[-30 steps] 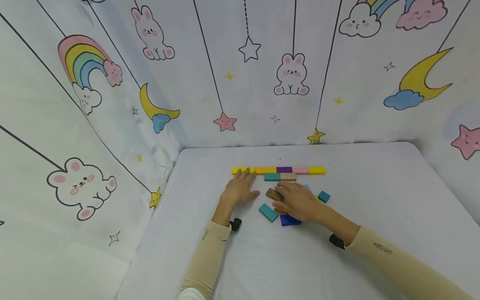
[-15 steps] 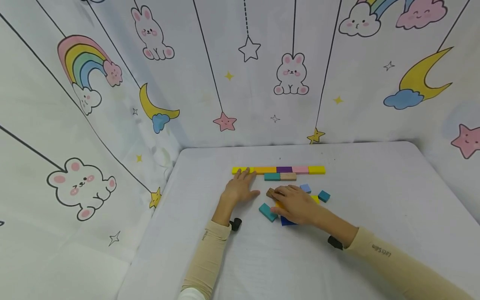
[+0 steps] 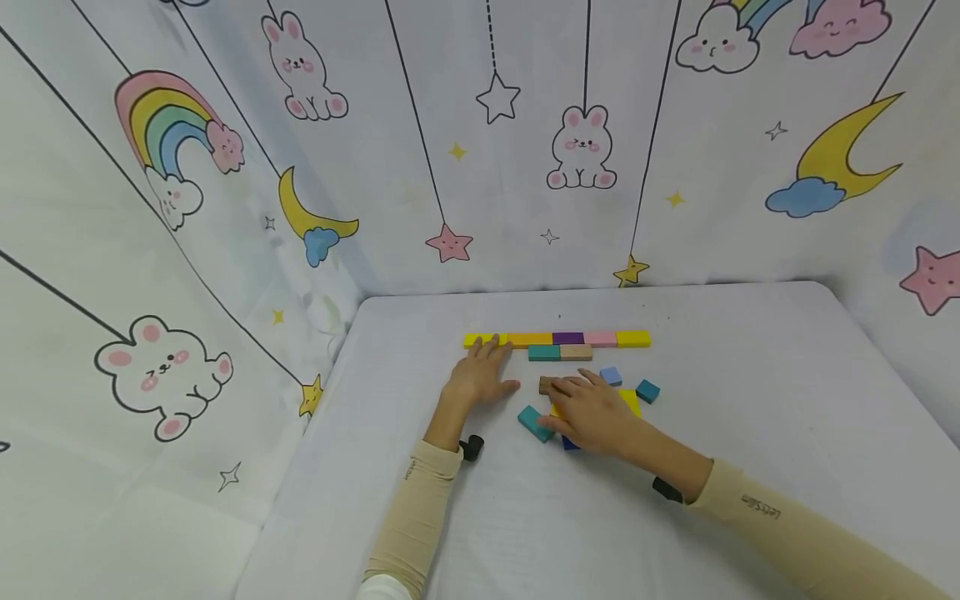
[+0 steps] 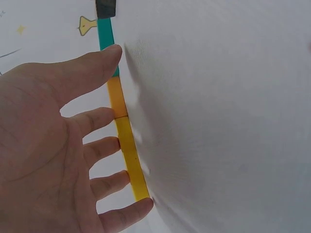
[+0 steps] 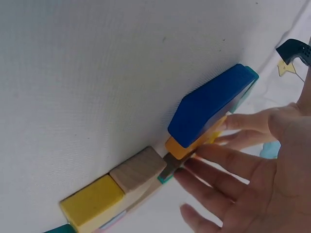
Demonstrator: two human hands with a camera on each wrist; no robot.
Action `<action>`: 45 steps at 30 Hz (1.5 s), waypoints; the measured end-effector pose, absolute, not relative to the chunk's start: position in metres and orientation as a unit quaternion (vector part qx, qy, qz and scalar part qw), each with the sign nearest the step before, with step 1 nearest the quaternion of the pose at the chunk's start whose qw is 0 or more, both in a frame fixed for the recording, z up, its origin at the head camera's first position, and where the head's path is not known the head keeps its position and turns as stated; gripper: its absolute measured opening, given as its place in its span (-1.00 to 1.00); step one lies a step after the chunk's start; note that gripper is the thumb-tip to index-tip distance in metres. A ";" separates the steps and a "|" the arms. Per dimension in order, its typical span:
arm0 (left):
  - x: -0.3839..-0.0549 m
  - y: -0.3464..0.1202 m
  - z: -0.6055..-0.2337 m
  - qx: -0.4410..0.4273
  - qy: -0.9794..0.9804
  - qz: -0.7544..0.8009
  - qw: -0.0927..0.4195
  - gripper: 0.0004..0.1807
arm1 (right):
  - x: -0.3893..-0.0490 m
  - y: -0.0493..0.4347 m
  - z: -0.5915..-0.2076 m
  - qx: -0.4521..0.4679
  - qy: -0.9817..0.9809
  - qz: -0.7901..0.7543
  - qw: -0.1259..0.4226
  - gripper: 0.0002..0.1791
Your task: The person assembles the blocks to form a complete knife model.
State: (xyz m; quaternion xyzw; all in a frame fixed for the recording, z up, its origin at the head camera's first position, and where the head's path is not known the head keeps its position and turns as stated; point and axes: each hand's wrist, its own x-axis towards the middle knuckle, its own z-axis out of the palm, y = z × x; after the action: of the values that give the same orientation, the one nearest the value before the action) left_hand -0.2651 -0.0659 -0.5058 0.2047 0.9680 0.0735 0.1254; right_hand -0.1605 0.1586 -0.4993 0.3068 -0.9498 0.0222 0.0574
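Observation:
My left hand (image 3: pixel 474 379) lies flat with fingers spread, its fingertips at the yellow block (image 3: pixel 471 340) that ends a back row of wooden blocks; in the left wrist view they line the yellow block (image 4: pixel 132 158) and reach the orange block (image 4: pixel 116 97). My right hand (image 3: pixel 596 412) reaches over a loose cluster, fingertips at a small brown block (image 3: pixel 545 385). Its thumb overlaps a teal block (image 3: pixel 533 422). Under the palm, a yellow block (image 3: pixel 632 402) and a dark blue block (image 3: pixel 571 443) are partly covered. In the right wrist view, that blue block (image 5: pixel 209 104) stands before an orange block (image 5: pixel 180 148).
Further along the back row come a purple block (image 3: pixel 567 338), a pink block (image 3: pixel 600 339) and another yellow one. Before them sit a teal block (image 3: pixel 543 353) and a tan block (image 3: pixel 576 352). A light blue block (image 3: pixel 611 377) and small teal block (image 3: pixel 647 391) lie right of centre.
Under my right fingers the brown block has turned from slanted to nearly parallel with the rows. My right hand has shifted slightly left and nearer. The left hand stays put.

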 end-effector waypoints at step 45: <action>-0.271 -0.064 -0.511 0.192 0.968 0.066 0.150 -0.07 | -0.170 0.199 -0.513 0.196 -0.979 0.048 0.002 -0.15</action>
State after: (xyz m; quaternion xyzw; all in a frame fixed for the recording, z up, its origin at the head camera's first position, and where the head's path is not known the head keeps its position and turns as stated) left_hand -0.2714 -0.0641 -0.5107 0.1925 0.9675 0.0664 0.1499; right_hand -0.1702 0.1989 -0.5126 0.1958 -0.9795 0.0476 0.0015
